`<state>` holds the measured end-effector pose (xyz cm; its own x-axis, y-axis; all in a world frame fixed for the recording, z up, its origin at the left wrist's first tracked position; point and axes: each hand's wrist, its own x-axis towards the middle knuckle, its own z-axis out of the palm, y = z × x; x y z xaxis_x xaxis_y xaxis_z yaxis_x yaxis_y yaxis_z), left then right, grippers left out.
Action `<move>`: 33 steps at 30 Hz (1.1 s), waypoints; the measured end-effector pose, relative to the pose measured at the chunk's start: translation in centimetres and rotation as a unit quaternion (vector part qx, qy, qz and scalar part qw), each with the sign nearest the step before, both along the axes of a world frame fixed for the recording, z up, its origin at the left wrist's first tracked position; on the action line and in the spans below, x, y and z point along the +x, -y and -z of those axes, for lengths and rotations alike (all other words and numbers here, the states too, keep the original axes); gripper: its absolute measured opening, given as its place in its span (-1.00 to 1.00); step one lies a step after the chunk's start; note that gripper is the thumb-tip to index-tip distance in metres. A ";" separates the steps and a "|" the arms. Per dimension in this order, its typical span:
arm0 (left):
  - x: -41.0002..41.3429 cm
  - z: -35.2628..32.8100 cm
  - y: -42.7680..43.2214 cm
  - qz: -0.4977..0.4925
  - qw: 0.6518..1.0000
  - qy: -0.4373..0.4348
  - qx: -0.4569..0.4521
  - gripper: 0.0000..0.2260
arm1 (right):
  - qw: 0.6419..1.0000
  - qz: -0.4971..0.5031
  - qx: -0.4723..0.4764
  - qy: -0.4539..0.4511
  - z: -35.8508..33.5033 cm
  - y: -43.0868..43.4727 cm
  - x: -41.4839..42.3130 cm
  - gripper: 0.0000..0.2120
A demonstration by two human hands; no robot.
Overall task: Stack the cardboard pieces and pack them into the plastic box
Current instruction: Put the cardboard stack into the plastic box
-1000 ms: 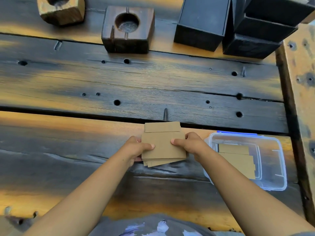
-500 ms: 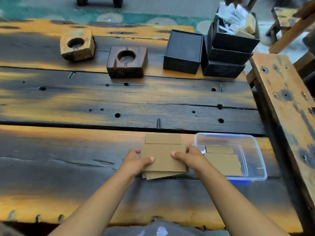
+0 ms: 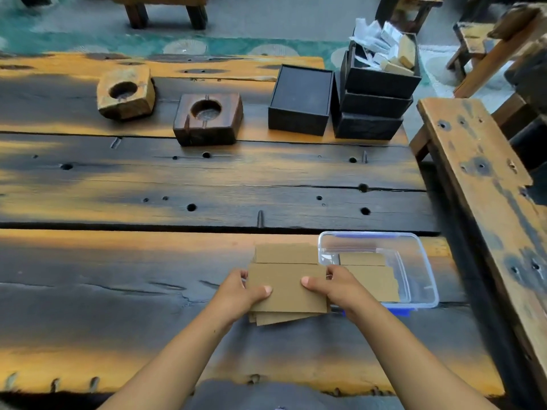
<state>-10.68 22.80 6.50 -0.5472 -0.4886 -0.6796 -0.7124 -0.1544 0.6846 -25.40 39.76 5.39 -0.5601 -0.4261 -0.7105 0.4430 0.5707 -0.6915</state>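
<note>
A loose stack of brown cardboard pieces [image 3: 288,284] lies on the wooden table near its front edge. My left hand [image 3: 236,294] grips the stack's left side, thumb on top. On the right side my right hand [image 3: 337,284] holds it the same way. One piece [image 3: 285,253] sticks out behind the stack, and lower pieces fan out at the front. Just right of the stack stands a clear plastic box [image 3: 426,267] with a blue lid under it. More cardboard pieces [image 3: 373,276] lie inside the box.
Two wooden blocks with round hollows [image 3: 125,93] [image 3: 207,118] sit at the back of the table. Black boxes [image 3: 300,100] [image 3: 376,93] stand at the back right, the top one holding papers. A wooden bench [image 3: 485,184] runs along the right.
The view has tilted up and pulled back, showing more of the table's far side. Both hands keep their hold on the cardboard stack, which stays beside the box.
</note>
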 end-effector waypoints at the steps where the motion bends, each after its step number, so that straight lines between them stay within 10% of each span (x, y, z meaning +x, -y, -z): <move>1: -0.3 0.2 0.0 0.003 1.000 0.001 0.008 -0.61 | 1.000 -0.003 0.004 -0.004 -0.1 -0.2 -0.1 -0.64; 12: -5.6 0.5 -2.3 0.116 0.993 0.006 -0.003 -0.62 | 0.993 0.088 0.043 -0.062 -1.7 -4.6 -1.7 -0.77; 33: -16.8 0.3 -15.8 0.041 0.993 0.075 -0.084 -0.69 | 0.996 -0.059 0.059 -0.035 1.4 -13.7 -15.3 -0.58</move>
